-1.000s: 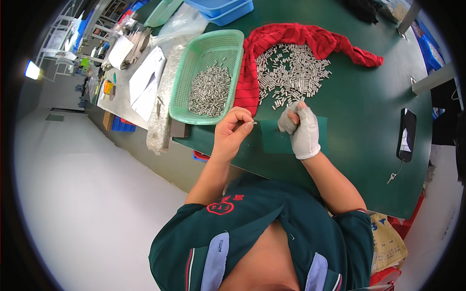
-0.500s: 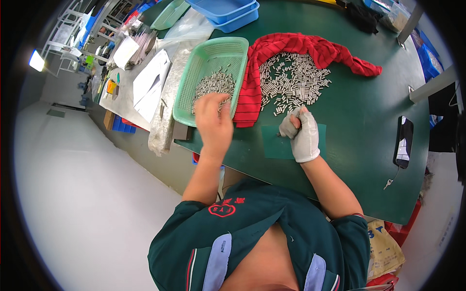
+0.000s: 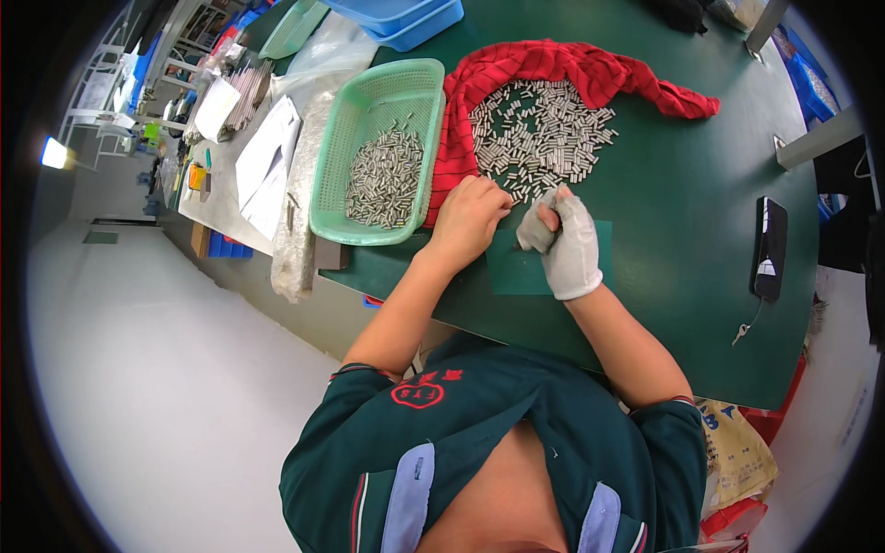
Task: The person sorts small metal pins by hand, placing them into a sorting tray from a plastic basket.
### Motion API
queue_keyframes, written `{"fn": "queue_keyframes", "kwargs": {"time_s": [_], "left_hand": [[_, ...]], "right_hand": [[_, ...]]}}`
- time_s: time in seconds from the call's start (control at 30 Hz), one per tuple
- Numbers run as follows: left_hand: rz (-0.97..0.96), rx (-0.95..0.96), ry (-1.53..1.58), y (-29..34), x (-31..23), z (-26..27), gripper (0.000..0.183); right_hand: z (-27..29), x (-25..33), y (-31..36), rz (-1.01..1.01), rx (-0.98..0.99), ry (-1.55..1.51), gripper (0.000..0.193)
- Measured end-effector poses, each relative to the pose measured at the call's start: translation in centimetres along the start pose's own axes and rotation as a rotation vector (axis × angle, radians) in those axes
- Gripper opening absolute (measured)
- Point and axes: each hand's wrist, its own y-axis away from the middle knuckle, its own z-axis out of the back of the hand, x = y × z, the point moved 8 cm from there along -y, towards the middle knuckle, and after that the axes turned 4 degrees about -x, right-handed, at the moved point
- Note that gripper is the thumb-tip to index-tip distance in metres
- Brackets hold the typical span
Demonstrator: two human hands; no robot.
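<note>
Head view: left hand [image 3: 468, 223] now off the basket [image 3: 387, 88]

Having moved across from above the green basket, the bare left hand bends its fingers by the near edge of the loose metal pins [image 3: 553, 138] to the basket's right, leaving the pins inside the basket [image 3: 385, 175] untouched. Its thumb is hidden, so whether it grips a pin I cannot tell. Farther right of the basket, the gloved right hand [image 3: 564, 241] stays curled over a green mat [image 3: 516, 276]; anything clasped there is unclear. The hands are near each other but not clasped. Red cloth [image 3: 604, 78] borders the basket's right side.
</note>
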Motion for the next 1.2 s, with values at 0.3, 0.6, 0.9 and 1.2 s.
{"fn": "queue_keyframes", "kwargs": {"time_s": [0.3,0.6,0.9,1.2], "left_hand": [[0.453,0.010,0.892,2.9,3.2,-0.7,0.008],[0.489,-0.034,1.175,3.3,2.1,-0.1,0.010],[0.493,-0.032,1.058,3.8,1.7,-0.1,0.010],[0.527,-0.029,0.932,4.2,1.7,-0.1,0.010]], "right_hand": [[0.1,-0.1,0.0,-0.001,0.005,-0.002,0.037],[-0.2,0.1,0.2,0.020,0.003,0.051,0.039],[-0.1,0.3,0.3,0.031,-0.013,0.016,0.042],[0.0,0.2,0.0,-0.003,0.002,-0.061,0.043]]}}
